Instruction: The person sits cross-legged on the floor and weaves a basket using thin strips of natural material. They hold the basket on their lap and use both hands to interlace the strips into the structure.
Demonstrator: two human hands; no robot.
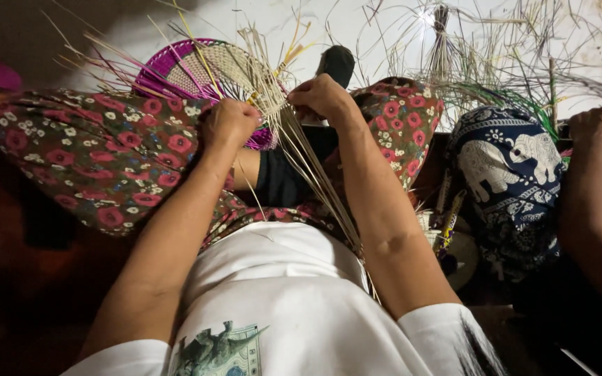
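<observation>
Both hands work the weave: left hand [230, 122] is clenched around the rim of the round purple-and-straw mat [196, 69] propped just beyond it, right hand [322, 97] pinches the pale strands [315, 174] trailing back toward me. I'd judge steady tension matters, each strand pulled snug before crossing.

I see both bare forearms reach forward from my short white sleeves, elbows bent out and wrists drawn close together. My left hand [230, 122] is curled into a loose fist, knuckles up. My right hand [323, 97] sits a little higher, fingers folded down and pinched shut, its back facing me. The two hands are near each other, not touching.
</observation>
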